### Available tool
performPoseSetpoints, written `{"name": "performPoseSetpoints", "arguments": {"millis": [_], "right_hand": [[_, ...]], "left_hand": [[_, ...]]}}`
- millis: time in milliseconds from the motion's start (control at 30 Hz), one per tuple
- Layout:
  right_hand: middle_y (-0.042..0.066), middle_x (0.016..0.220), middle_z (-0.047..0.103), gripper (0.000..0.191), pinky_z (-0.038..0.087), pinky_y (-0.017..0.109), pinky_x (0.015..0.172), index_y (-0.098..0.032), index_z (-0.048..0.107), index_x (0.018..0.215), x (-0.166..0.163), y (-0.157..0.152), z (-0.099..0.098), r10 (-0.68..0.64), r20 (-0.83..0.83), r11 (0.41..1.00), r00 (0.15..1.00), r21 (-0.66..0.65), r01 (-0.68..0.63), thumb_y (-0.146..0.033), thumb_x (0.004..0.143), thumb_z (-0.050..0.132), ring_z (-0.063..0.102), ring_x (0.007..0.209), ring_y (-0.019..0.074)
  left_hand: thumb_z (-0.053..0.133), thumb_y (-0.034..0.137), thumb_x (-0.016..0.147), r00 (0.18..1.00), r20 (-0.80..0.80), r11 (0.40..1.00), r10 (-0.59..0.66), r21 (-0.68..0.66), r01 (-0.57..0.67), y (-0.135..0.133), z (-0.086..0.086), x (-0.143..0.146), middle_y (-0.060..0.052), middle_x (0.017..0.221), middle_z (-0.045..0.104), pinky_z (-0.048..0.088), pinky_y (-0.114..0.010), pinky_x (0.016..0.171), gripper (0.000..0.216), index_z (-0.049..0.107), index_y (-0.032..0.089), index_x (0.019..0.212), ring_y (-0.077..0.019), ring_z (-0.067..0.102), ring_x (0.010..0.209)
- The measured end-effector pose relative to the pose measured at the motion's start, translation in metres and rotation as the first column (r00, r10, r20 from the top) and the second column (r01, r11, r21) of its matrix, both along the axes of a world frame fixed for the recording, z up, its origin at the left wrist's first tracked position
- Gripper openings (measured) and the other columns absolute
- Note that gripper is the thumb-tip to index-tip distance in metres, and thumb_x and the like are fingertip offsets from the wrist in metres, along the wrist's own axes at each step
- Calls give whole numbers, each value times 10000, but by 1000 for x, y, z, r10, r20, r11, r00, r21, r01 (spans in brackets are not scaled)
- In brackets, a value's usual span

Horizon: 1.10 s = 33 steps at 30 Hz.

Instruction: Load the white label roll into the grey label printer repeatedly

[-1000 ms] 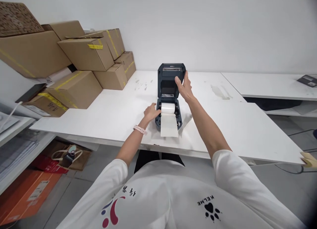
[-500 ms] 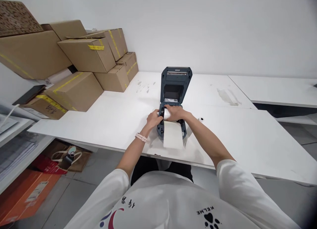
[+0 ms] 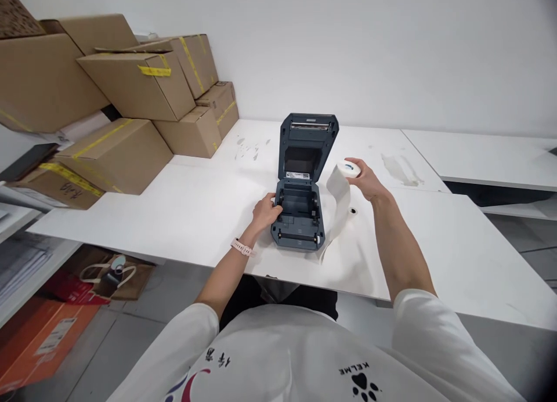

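A dark grey label printer (image 3: 298, 216) sits on the white table (image 3: 183, 210) with its lid tilted up and its paper bay bare. My left hand (image 3: 266, 209) rests on the printer's left side, fingers curled against the edge. My right hand (image 3: 365, 178) holds a white roll of label paper (image 3: 348, 170) in the air to the right of the printer. A loose strip of paper (image 3: 336, 210) hangs from the roll down to the table beside the printer.
Several cardboard boxes (image 3: 122, 100) with yellow tape are stacked at the back left of the table. A small dark hole (image 3: 353, 211) lies in the tabletop under the roll. A second white table (image 3: 487, 158) stands to the right. Bags and an orange box (image 3: 43, 338) lie on the floor at left.
My right hand went from the printer's lid down to the roll in the bay, then lifted the roll out to the right, trailing paper. My left hand stayed on the printer's left side.
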State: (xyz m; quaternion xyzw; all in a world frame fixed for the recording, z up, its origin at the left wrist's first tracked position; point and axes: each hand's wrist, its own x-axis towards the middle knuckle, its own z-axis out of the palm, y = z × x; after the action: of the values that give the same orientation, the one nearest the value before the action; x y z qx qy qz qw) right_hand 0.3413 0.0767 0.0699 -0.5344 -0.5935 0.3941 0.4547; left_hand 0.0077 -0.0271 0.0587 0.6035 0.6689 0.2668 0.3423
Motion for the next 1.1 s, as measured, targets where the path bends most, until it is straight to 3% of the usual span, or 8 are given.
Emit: {"name": "performPoseSetpoints", "arguments": {"millis": [200,367,500,667,767,833,1000,1100], "right_hand": [[153,1335,642,981,512,522,1048,-203,534,1420,7,2,-44,-83,27,992,996,-94,85,-377,517,878,621,1218,340],[125,1539,540,835,436,486,1158,-311,498,1476,35,-66,-51,-5,-149,999,989,-35,-1,-491,722,808,527,1417,295],[114,1342,690,701,531,476,1005,-284,653,1320,30,-115,-57,115,-79,980,990,-153,-127,-482,684,870,674,1142,276],[77,1048,742,594,545,384,804,-259,683,1310,-4,-125,-6,364,-35,928,931,-74,-366,-554,804,787,668,872,218],[81,1168,722,618,536,385,843,-304,552,1470,-41,-110,39,542,158,831,826,46,-554,-522,907,686,676,997,248],[98,1306,690,618,523,421,933,-275,489,1528,-74,-94,53,518,420,808,746,45,-587,-427,946,631,661,1122,287],[144,1408,658,642,481,477,1032,-173,508,1511,-140,-67,36,355,817,853,454,-84,-515,-189,880,623,634,1235,355],[149,1321,707,640,479,497,1032,-152,540,1487,-145,-77,24,330,836,859,439,-73,-507,-177,857,651,623,1226,374]], "left_hand": [[574,221,740,999,39,1000,6,6,-6,1,-3,-1,12,676,622,364,-305,634,572,624,203,1310,-205,578,676],[573,216,743,994,92,998,55,22,-58,-1,-7,2,18,670,604,360,-296,635,587,625,197,1327,-191,570,687],[591,211,718,973,185,988,137,45,-147,-2,-15,6,47,608,489,342,-287,611,583,657,198,1297,-166,502,628],[614,196,676,941,290,980,175,45,-196,0,-23,8,63,570,434,342,-272,591,594,695,202,1264,-144,453,576],[619,188,650,919,336,971,206,46,-234,1,-24,10,64,577,443,338,-267,579,580,721,189,1221,-133,445,571],[621,189,643,907,356,965,224,51,-258,0,-25,11,66,581,437,339,-263,576,571,728,181,1204,-125,436,570],[620,198,650,886,405,962,226,51,-269,-3,-25,13,75,566,411,339,-255,560,563,724,183,1203,-111,390,541],[624,193,644,870,436,961,232,39,-275,-4,-25,14,77,561,414,345,-254,556,573,716,171,1209,-108,366,533]]}}
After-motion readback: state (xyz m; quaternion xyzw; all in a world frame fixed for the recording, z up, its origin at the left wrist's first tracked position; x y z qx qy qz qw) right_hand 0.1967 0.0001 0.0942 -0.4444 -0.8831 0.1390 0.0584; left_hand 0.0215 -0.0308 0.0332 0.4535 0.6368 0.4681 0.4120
